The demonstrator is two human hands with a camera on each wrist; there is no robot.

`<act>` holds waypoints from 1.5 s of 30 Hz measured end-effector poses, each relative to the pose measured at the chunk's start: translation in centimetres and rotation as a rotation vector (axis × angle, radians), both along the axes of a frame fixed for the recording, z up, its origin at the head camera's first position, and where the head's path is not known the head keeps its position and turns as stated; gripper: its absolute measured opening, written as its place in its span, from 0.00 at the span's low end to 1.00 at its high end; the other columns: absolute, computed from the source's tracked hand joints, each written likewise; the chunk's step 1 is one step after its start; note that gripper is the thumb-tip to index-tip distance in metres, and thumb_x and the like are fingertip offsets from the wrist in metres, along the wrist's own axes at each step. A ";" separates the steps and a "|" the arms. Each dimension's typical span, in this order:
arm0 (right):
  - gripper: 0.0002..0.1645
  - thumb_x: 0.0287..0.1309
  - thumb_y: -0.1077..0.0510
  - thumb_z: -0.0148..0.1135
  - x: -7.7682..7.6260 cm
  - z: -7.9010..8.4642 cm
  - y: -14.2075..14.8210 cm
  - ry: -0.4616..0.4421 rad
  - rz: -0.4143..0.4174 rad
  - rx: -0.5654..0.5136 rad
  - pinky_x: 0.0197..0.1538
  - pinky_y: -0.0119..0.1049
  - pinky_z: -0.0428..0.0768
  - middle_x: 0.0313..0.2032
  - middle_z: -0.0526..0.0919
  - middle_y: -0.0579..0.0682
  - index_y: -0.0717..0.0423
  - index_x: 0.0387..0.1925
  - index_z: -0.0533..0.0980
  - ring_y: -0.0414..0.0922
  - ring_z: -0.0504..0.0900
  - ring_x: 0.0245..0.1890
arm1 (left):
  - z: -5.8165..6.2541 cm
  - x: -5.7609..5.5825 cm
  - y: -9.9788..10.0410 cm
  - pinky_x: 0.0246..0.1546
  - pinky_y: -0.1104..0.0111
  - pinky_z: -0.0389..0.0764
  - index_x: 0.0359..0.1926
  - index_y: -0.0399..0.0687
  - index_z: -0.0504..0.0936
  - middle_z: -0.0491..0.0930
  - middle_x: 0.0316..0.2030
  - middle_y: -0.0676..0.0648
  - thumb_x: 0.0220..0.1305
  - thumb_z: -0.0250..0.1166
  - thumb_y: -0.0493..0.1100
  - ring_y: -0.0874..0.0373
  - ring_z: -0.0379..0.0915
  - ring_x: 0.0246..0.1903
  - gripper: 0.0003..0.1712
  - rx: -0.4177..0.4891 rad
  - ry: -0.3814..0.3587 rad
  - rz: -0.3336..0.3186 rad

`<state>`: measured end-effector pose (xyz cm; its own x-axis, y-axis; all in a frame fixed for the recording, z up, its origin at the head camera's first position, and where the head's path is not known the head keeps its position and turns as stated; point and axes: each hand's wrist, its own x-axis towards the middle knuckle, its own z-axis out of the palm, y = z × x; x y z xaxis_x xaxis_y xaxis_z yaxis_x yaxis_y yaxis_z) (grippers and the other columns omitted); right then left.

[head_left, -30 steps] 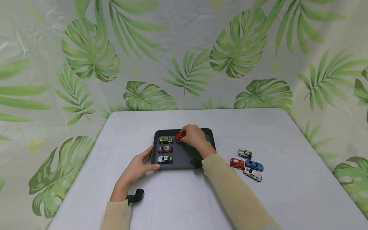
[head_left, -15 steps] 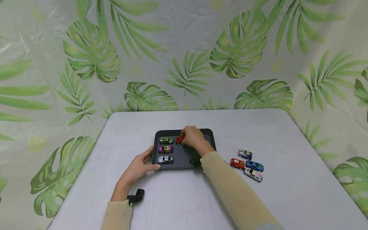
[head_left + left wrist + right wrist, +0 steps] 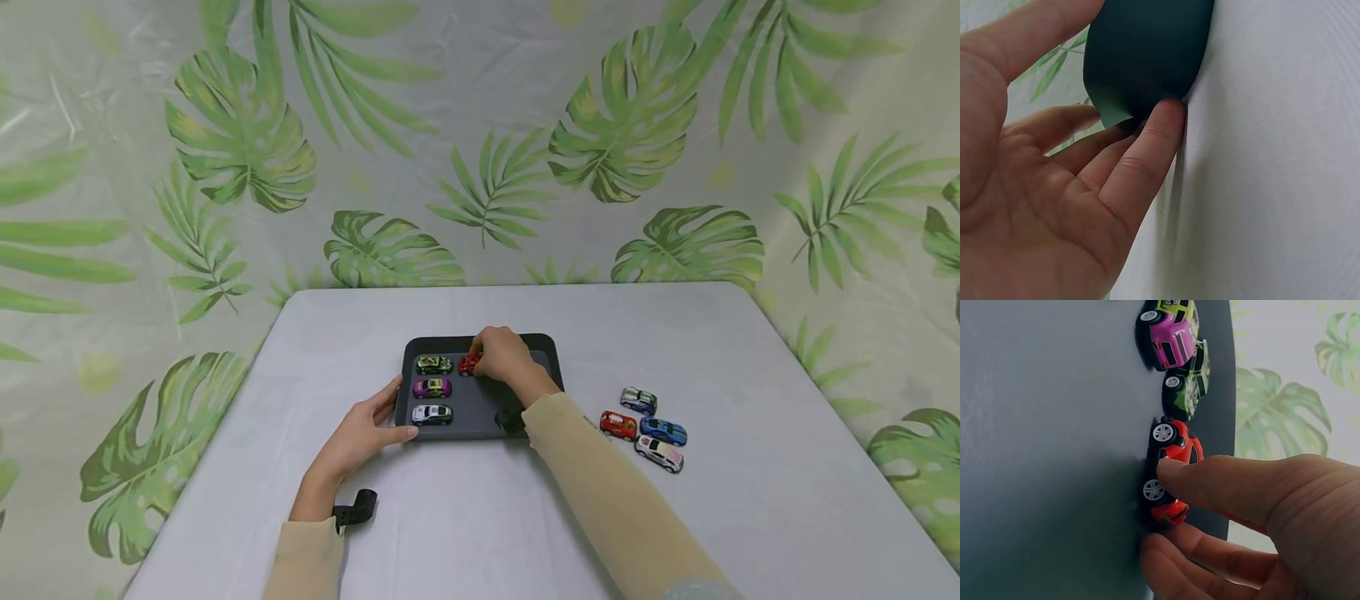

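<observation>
A dark grey tray (image 3: 480, 427) lies on the white table. My left hand (image 3: 358, 433) holds its near left corner, thumb at the front rim and fingers along the left side. In the left wrist view the fingertips (image 3: 1169, 112) meet the tray's wall. Inside the tray my right hand (image 3: 506, 358) pinches a red toy car (image 3: 1175, 447), thumb on its wheeled side. That car's wheels face the tray floor. Left of it stand a green patterned toy car (image 3: 434, 365), a purple and yellow one (image 3: 432, 388) and a white and black one (image 3: 432, 415).
Right of the tray, several toy cars sit close together on the table (image 3: 750, 375): a white, green and blue one (image 3: 639, 401), a red one (image 3: 618, 425), a blue one (image 3: 663, 431) and a white and pink one (image 3: 659, 454). A leaf-print curtain (image 3: 480, 167) hangs behind.
My right hand has shifted very slightly to the right with the red toy car. The left hand stays at the tray's corner, and the other cars have not moved.
</observation>
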<state>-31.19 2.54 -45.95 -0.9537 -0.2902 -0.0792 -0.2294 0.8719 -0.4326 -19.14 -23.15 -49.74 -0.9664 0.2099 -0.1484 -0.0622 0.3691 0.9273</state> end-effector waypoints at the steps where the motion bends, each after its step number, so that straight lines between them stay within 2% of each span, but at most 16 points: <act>1: 0.17 0.54 0.57 0.77 0.0 0.0 0.0 -0.002 0.001 -0.002 0.43 0.44 0.81 0.47 0.85 0.50 0.48 0.47 0.86 0.49 0.81 0.41 | 0.0 0.0 0.0 0.70 0.56 0.59 0.80 0.61 0.53 0.53 0.77 0.46 0.55 0.79 0.45 0.51 0.51 0.75 0.58 0.000 -0.001 0.001; 7: 0.21 0.52 0.56 0.78 0.5 0.4 0.4 -0.016 0.008 -0.009 0.46 0.45 0.81 0.50 0.85 0.49 0.46 0.50 0.86 0.49 0.81 0.45 | 0.0 0.2 -0.1 0.71 0.56 0.58 0.80 0.61 0.53 0.52 0.77 0.45 0.55 0.79 0.45 0.51 0.51 0.75 0.58 0.000 -0.003 0.004; 17: 0.22 0.55 0.54 0.76 2.1 2.9 1.8 0.053 0.014 -0.070 0.38 0.45 0.82 0.46 0.85 0.49 0.45 0.53 0.85 0.48 0.82 0.42 | 0.2 0.2 -0.2 0.71 0.56 0.59 0.80 0.61 0.53 0.52 0.77 0.44 0.55 0.79 0.46 0.51 0.51 0.75 0.58 -0.006 -0.003 0.003; 22: 0.21 0.56 0.55 0.75 2.5 3.8 3.2 0.099 0.034 -0.086 0.40 0.47 0.82 0.47 0.84 0.53 0.45 0.53 0.85 0.50 0.82 0.42 | 0.5 0.0 -0.1 0.71 0.56 0.58 0.80 0.60 0.53 0.52 0.77 0.44 0.56 0.78 0.45 0.51 0.50 0.75 0.58 -0.001 0.000 -0.001; 33: 0.22 0.56 0.51 0.75 3.9 5.3 6.7 0.156 0.035 -0.107 0.46 0.49 0.81 0.49 0.85 0.52 0.46 0.54 0.84 0.50 0.82 0.47 | 0.3 -0.2 -0.1 0.71 0.56 0.58 0.80 0.59 0.52 0.52 0.77 0.43 0.56 0.78 0.44 0.51 0.50 0.75 0.58 0.006 0.000 -0.007; 38: 0.21 0.57 0.52 0.74 5.0 5.7 8.2 0.154 0.022 -0.119 0.45 0.49 0.81 0.51 0.84 0.52 0.45 0.54 0.84 0.51 0.82 0.48 | 0.1 0.0 0.0 0.71 0.55 0.58 0.80 0.58 0.52 0.52 0.77 0.43 0.56 0.78 0.43 0.50 0.50 0.75 0.58 0.019 -0.009 -0.004; 45: 0.21 0.58 0.54 0.73 6.4 6.4 10.4 0.162 0.005 -0.144 0.40 0.47 0.80 0.52 0.83 0.54 0.44 0.54 0.84 0.50 0.82 0.43 | 0.2 0.0 0.1 0.71 0.56 0.58 0.80 0.60 0.53 0.52 0.77 0.45 0.56 0.78 0.45 0.52 0.50 0.75 0.57 0.007 0.000 -0.006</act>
